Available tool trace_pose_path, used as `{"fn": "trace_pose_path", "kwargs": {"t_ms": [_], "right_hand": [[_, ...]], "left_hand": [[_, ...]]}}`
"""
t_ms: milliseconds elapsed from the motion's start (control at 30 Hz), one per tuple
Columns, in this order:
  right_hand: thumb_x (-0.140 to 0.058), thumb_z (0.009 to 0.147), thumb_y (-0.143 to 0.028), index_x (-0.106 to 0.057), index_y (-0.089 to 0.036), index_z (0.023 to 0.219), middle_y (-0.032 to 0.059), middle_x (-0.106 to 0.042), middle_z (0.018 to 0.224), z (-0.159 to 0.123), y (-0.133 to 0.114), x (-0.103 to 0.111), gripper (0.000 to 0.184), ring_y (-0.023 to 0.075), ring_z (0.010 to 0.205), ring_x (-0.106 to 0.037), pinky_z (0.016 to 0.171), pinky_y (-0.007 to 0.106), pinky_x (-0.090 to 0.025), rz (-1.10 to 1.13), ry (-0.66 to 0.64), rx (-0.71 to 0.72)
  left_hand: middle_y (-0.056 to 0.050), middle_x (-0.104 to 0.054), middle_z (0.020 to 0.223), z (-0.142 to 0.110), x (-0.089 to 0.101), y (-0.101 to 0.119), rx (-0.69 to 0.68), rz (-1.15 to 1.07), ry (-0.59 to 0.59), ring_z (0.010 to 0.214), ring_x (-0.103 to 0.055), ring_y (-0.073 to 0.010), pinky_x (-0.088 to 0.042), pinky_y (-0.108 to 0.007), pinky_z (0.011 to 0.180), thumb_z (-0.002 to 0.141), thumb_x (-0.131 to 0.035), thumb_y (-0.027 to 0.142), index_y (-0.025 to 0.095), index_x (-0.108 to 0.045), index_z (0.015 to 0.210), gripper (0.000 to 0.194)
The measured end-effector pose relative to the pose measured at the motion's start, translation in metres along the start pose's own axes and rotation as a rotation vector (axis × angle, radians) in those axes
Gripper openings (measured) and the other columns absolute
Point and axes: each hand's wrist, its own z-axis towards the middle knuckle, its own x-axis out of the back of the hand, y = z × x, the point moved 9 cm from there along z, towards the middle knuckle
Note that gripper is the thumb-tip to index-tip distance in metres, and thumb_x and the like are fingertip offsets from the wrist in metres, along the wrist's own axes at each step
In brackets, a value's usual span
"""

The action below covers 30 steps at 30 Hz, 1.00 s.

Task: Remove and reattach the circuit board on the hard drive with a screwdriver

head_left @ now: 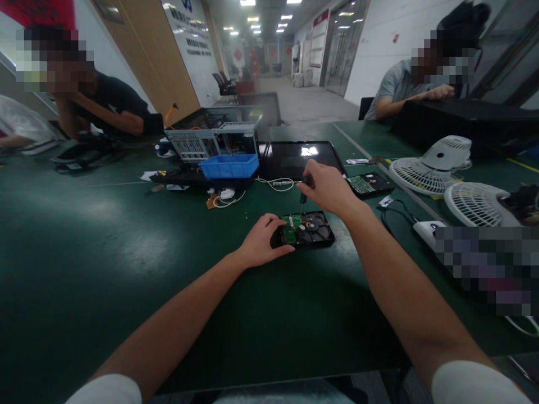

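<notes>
A hard drive (318, 230) lies on the green table with its circuit board (290, 229) facing up. My left hand (265, 241) grips the drive's left end, thumb along the near edge and fingers over the far side. Above the drive, my right hand (326, 185) is closed around the dark handle of a screwdriver (303, 198). The screwdriver stands nearly upright, and its thin shaft reaches down to the board's right part. Whether the tip sits in a screw is too small to tell.
Behind the drive stand an opened computer case (210, 143), a blue tray (229, 166) and a black panel (301, 157). A second hard drive (370, 184), white fans (425, 165) and a power strip (433, 233) lie to the right. People sit at the table's far left and right.
</notes>
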Motion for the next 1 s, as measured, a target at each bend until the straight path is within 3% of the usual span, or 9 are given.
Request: {"fn": "trace_pose_path", "kwargs": {"t_ms": [233,433,567,767,1000], "right_hand": [[-0.059,0.098,-0.043,-0.061,-0.02,0.11,0.0119,-0.07,0.098,-0.003,-0.005,0.005,0.026,0.0276,0.087,-0.062,0.079,0.039,-0.045,0.001,-0.004,0.019],[-0.051,0.098,-0.025,-0.061,-0.018,0.114,0.0155,-0.068,0.11,-0.002,-0.003,-0.001,0.02,0.0283,0.095,-0.064,0.085,0.04,-0.048,0.025,-0.017,0.015],[-0.057,0.095,-0.023,-0.061,-0.017,0.112,0.016,-0.069,0.111,0.0,0.001,-0.002,0.019,0.028,0.094,-0.066,0.085,0.04,-0.049,0.073,0.007,-0.001],[-0.064,0.096,-0.039,-0.061,-0.019,0.109,0.0125,-0.073,0.105,0.001,0.002,-0.006,0.025,0.0284,0.094,-0.068,0.082,0.039,-0.049,0.104,0.047,0.01],[-0.066,0.093,-0.032,-0.063,-0.019,0.108,0.0126,-0.074,0.105,0.001,0.007,-0.007,0.021,0.0287,0.091,-0.069,0.082,0.041,-0.05,0.035,0.07,-0.023]], "left_hand": [[-0.012,-0.053,0.13,0.0,0.001,0.001,-0.012,-0.01,0.015,0.121,-0.056,-0.0328,-0.052,-0.054,0.103,0.083,-0.075,0.065,0.025,-0.057,0.137,0.069],[-0.012,-0.053,0.13,0.0,0.0,0.001,-0.012,-0.008,0.011,0.122,-0.056,-0.0333,-0.051,-0.054,0.104,0.083,-0.076,0.064,0.025,-0.057,0.138,0.07],[-0.012,-0.053,0.13,0.0,0.0,0.002,-0.02,-0.004,0.016,0.122,-0.056,-0.0332,-0.052,-0.053,0.105,0.082,-0.076,0.065,0.024,-0.058,0.138,0.071],[-0.012,-0.052,0.131,0.001,0.001,0.004,-0.025,-0.006,0.017,0.122,-0.056,-0.0327,-0.052,-0.052,0.105,0.084,-0.075,0.065,0.024,-0.057,0.138,0.07],[-0.012,-0.053,0.13,0.001,0.001,0.003,-0.025,-0.002,0.016,0.122,-0.056,-0.0328,-0.052,-0.052,0.104,0.083,-0.075,0.066,0.023,-0.057,0.137,0.071]]}}
